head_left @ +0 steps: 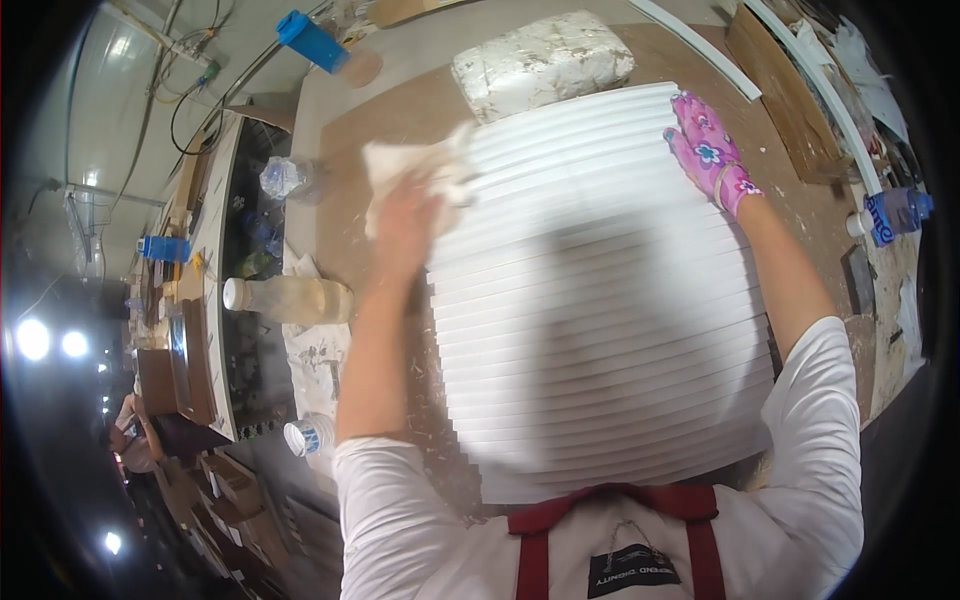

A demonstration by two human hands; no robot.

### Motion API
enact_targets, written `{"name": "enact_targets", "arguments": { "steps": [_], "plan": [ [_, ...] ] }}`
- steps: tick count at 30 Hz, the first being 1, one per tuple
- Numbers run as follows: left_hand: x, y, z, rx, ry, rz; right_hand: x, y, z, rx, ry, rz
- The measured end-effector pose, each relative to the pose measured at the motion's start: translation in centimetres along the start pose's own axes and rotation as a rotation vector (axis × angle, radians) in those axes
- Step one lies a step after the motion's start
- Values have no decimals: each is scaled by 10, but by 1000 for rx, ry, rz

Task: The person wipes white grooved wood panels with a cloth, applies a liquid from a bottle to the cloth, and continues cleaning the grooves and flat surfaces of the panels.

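Many long white strips lie side by side across the table, forming a wide ridged sheet in front of me. My left hand is bare and blurred by motion. It holds a cream-coloured cloth at the far left end of the strips. A pink flowered glove covers my right hand, which lies flat with fingers stretched out along the far right ends of the strips. Just beyond the far strip sits a white block with a scuffed, stained surface.
On the left stand a blue cup, a clear plastic bottle, a large bottle of cloudy liquid and an open jar. A labelled bottle lies at the right. A person is in the background at left.
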State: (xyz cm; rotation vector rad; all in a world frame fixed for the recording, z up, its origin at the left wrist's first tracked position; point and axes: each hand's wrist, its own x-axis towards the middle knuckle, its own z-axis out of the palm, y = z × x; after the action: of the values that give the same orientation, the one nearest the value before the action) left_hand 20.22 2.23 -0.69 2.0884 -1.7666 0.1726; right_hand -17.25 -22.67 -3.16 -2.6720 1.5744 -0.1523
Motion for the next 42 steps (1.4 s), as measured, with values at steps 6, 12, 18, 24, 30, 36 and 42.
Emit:
{"name": "enact_targets", "arguments": {
  "steps": [6,12,18,24,30,36,42],
  "plan": [
    [1,-20,-46,-16,146,-354,-5,2,-1,16,-2,1],
    [17,21,-19,76,-57,-62,0,1,0,-1,40,-7],
    [62,38,-49,297,3,-49,-6,3,-6,11,67,30],
    [95,184,63,-44,159,406,-2,-3,-4,107,74,-54],
    [72,121,68,157,-44,360,-7,0,3,156,129,-61],
    [32,2,-28,-100,-21,-407,-6,-1,-6,42,152,-39],
    [49,170,-32,-559,257,160,-34,-85,-49,1457,134,-321]
  ]
}}
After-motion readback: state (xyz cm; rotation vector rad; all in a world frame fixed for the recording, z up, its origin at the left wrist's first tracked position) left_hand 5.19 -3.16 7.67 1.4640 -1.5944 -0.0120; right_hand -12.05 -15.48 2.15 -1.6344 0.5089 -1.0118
